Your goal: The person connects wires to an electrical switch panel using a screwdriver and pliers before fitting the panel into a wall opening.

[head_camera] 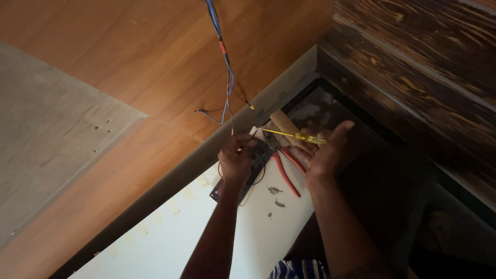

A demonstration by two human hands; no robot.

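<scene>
screwdriver (298,136) work is the step in hand, judging by how the tool lies: a yellow-handled, slim-shafted driver whose tip points toward a small white fitting (254,132) at the top of a dark electrical box (258,165), which sits on a pale board (206,227) under an orange wood ceiling (155,57).

the right hand (323,152) is half open, palm up, with the screwdriver's handle lying across the fingers and a pair of red-handled pliers (285,168) hanging below the palm; whether the fingers actually pinch the pliers i cannot tell. the left hand (235,157) is curled closed at the fitting, seemingly pinching thin wires there, though what sits between the fingertips is too dark to make out.

blue and red wires (226,77) drop from the ceiling and end just above the left hand, their bare ends spread apart. a light wooden piece (283,124) lies just behind the screwdriver's shaft.

to do this well, it seems wise to close the right hand firmly on the handle, keep the shaft in line with the screw, and hold the wire steady with the left hand, clear of the tip. carrying pliers in the same hand makes a slip more likely.
</scene>
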